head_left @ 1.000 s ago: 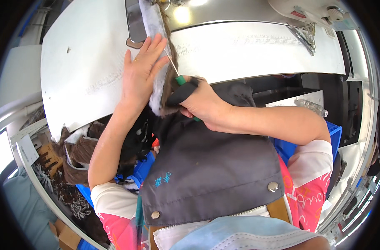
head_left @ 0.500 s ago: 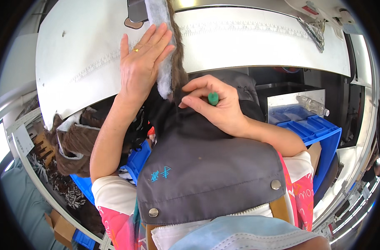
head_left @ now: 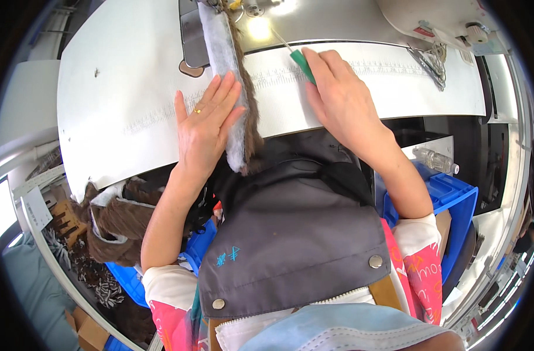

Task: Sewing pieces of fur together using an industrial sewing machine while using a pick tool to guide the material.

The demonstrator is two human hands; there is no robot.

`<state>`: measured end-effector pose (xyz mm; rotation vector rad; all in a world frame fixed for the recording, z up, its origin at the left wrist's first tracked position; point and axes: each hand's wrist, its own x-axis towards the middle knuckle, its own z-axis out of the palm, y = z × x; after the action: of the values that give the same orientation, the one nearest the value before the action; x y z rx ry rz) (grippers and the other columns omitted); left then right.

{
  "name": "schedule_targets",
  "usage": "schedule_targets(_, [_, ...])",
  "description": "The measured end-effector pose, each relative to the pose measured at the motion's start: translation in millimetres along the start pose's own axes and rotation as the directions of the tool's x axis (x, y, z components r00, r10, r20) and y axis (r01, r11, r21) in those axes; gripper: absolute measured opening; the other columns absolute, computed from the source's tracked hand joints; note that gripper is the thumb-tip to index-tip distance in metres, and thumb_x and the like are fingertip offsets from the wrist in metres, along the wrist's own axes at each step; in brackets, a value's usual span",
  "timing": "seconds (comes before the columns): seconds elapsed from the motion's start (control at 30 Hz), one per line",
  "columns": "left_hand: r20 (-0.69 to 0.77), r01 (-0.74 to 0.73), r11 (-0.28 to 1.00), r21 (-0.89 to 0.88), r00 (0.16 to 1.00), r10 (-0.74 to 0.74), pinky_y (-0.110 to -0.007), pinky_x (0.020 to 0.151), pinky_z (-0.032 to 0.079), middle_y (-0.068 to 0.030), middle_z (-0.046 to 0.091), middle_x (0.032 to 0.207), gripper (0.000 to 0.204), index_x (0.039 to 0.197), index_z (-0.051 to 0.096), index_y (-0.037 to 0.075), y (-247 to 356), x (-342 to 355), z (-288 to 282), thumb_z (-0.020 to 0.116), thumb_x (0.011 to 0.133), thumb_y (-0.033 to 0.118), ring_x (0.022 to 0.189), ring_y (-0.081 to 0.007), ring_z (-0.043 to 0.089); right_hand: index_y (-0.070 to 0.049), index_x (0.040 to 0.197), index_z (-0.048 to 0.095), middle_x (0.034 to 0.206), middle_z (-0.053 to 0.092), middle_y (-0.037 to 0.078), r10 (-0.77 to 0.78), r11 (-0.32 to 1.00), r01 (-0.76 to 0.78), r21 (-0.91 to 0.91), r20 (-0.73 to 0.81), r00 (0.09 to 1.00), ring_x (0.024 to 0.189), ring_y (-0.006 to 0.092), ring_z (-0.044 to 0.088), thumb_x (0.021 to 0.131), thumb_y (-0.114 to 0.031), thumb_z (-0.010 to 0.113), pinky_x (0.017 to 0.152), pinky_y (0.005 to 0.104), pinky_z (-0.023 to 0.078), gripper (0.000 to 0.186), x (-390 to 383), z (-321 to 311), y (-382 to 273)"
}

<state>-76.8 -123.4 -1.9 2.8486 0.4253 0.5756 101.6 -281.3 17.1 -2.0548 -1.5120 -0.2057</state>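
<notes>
White table point(head_left: 120, 70) — left hand point(head_left: 205, 127) flat on fur strip point(head_left: 221, 47), right hand point(head_left: 346, 96) gripping green-handled tool point(head_left: 303, 65); likely guiding — next needs steady alignment.

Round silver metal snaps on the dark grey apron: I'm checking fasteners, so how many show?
2: the left snap at the lower left of the apron, the right snap at its lower right; others may be hidden.

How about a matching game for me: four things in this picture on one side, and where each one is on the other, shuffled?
1. Left hand
2. Green-handled tool
3. Clear bottle
4. Brown fur bundle

A. Lying right of the right forearm
B. In the right hand
C. Left of the left forearm
D. Fingers on the long fur strip

Pairs: 1-D, 2-B, 3-A, 4-C
</notes>
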Motion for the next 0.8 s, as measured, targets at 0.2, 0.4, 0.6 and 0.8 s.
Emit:
schedule_targets(0.2, [0.045,0.042,0.999,-0.004,0.998,-0.042,-0.055,0.106,0.015,0.0000,0.057,0.126,0.037,0.120,0.060,0.014,2,0,-5,0.065,0.083,0.018,0.120,-0.0162,0.051,-0.002,0.121,0.050,0.067,0.060,0.010,0.130,0.985,-0.156,0.066,0.293,0.947,0.051,0.0274,0.057,0.082,-0.014,0.060,0.050,0.0389,0.045,0.042,-13,-7,-35])
schedule_targets(0.4, [0.060,0.054,0.998,-0.029,0.997,-0.052,-0.048,0.109,0.009,-0.0009,0.056,0.127,0.042,0.122,0.059,0.012,4,3,-6,0.067,0.081,0.017,0.122,-0.0153,0.050,0.000,0.125,0.047,0.058,0.057,0.004,0.128,0.972,-0.173,0.158,0.261,0.957,0.045,0.0223,0.052,0.081,-0.014,0.062,0.046,0.0316,0.039,0.048,-14,15,-55])
schedule_targets(0.6, [0.089,0.083,0.994,-0.070,0.993,-0.076,-0.047,0.110,0.009,-0.0016,0.055,0.128,0.041,0.123,0.058,0.012,5,4,-7,0.066,0.082,0.015,0.122,-0.0153,0.049,-0.001,0.125,0.047,0.057,0.056,0.003,0.065,0.987,-0.108,0.117,0.321,0.945,0.045,0.0207,0.051,0.079,-0.013,0.063,0.047,0.0308,0.037,0.051,-7,22,-57])
schedule_targets(0.8, [0.094,0.081,0.996,-0.040,0.993,-0.077,-0.048,0.109,0.012,-0.0011,0.056,0.128,0.039,0.121,0.060,0.013,0,0,-7,0.065,0.083,0.013,0.122,-0.0152,0.049,-0.002,0.125,0.050,0.056,0.055,0.005,-0.097,0.968,-0.016,0.250,0.432,0.897,0.045,0.0219,0.051,0.076,-0.012,0.065,0.049,0.0312,0.038,0.052,-12,-4,-33])
